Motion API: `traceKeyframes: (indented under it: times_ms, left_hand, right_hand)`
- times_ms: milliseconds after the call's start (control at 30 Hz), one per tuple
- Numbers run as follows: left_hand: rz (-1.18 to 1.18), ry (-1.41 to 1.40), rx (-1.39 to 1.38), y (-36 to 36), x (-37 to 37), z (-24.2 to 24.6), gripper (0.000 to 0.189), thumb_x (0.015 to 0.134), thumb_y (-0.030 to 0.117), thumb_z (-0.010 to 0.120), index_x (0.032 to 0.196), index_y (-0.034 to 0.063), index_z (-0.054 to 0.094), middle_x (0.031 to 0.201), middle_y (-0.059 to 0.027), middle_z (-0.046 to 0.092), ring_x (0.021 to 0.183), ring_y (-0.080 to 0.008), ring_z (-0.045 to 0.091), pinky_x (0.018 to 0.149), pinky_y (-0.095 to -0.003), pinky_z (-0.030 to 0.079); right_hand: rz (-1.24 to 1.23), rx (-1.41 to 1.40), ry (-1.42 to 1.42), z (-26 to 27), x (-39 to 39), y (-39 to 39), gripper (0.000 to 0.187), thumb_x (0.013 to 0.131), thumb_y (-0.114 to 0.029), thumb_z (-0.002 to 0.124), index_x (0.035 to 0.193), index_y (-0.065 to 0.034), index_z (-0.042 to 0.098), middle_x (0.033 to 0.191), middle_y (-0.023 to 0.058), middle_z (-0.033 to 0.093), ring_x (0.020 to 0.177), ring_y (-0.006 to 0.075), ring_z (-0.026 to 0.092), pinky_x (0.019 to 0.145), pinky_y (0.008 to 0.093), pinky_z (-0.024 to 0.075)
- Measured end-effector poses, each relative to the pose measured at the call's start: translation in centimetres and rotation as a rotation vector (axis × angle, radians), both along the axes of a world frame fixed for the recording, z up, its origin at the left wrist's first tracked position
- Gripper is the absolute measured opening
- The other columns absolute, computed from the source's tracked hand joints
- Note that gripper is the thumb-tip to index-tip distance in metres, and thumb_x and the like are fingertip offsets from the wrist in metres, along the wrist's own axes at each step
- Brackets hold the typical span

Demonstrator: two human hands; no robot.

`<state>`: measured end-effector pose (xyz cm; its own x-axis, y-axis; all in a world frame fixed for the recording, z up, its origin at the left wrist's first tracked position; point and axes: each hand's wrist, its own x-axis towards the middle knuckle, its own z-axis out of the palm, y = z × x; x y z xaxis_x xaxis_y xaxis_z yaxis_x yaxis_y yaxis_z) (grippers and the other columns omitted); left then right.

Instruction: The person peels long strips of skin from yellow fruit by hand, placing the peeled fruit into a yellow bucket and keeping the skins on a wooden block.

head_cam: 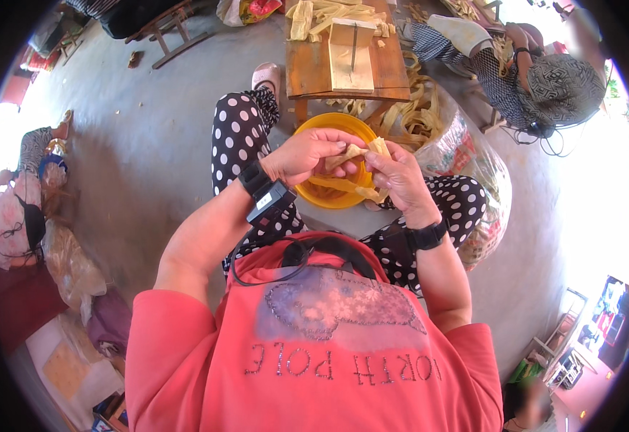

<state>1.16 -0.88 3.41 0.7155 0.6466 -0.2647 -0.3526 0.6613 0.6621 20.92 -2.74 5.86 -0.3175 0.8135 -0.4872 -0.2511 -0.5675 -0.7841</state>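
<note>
Above a round yellow plastic basin [331, 204], my two hands meet at a pale yellow strip of dried plant or food material [379, 147]. My left hand [314, 154] pinches a twisted or folded part of it [345, 156] between thumb and fingers. In my right hand [398, 175] the strip is gripped between thumb and forefinger, its short flat end standing up past the fingers. A longer length hangs below and crosses the basin's opening. More of the material seems to lie inside the basin, partly hidden by my hands.
Beyond the basin stands a low wooden table [309, 70] with a pile of strips [341, 13] and a wooden stand with an upright rod [352, 67]. Loose strips [422, 116] and a large clear plastic bag [487, 183] lie at right. Other people [557, 92] sit at both sides.
</note>
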Motion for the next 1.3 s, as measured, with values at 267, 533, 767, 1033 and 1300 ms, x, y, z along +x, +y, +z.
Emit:
traceKeyframes:
  times_ms: [267,533,767,1033,1300]
  left_hand:
    - [0.301,0.091,0.012,-1.7,-0.2,-0.1,0.035,0.084,0.013,0.050,0.117,0.0026,0.043,0.095,-0.0062,0.057,0.080,-0.0130,0.056,0.069,-0.0224,0.046]
    - [0.331,0.013,-0.027,-3.2,1.7,0.9,0.023,0.084,0.014,0.051,0.103,0.0006,0.052,0.081,-0.0052,0.059,0.071,-0.0107,0.056,0.067,-0.0222,0.046]
    - [0.268,0.152,0.078,-2.9,1.2,1.3,0.009,0.082,0.015,0.055,0.083,0.0060,0.055,0.066,0.0018,0.053,0.053,-0.0038,0.048,0.045,-0.0160,0.038]
    - [0.255,0.039,-0.061,-3.0,1.3,2.9,0.008,0.081,0.016,0.055,0.080,0.0078,0.053,0.058,0.0031,0.051,0.047,-0.0041,0.047,0.041,-0.0149,0.033]
    - [0.211,0.048,-0.072,-2.9,1.0,2.7,0.010,0.082,0.014,0.053,0.085,0.0047,0.052,0.061,0.0007,0.053,0.051,-0.0065,0.049,0.045,-0.0170,0.036]
  right_hand:
    - [-0.106,-0.083,0.221,-0.6,-1.1,-1.5,0.013,0.082,-0.011,0.055,0.093,-0.0045,0.052,0.070,0.0037,0.054,0.047,0.0045,0.037,0.042,0.0160,0.0271]
    - [-0.077,-0.154,0.258,1.0,-3.1,-2.1,0.015,0.085,-0.013,0.050,0.097,-0.0037,0.052,0.070,0.0028,0.052,0.049,0.0047,0.038,0.041,0.0150,0.0268]
    - [0.188,-0.183,0.317,0.4,-1.7,-2.0,0.020,0.085,-0.020,0.052,0.088,-0.0009,0.054,0.069,0.0022,0.051,0.053,0.0048,0.042,0.039,0.0152,0.0253]
    - [0.017,-0.092,0.384,-0.1,-2.4,-2.7,0.014,0.082,-0.017,0.054,0.073,-0.0059,0.051,0.065,0.0018,0.049,0.048,0.0068,0.036,0.045,0.0182,0.0280]
    - [-0.068,-0.100,0.512,-0.6,-2.2,-3.9,0.014,0.082,-0.016,0.054,0.072,-0.0069,0.050,0.063,-0.0012,0.046,0.047,0.0064,0.034,0.044,0.0189,0.0270]
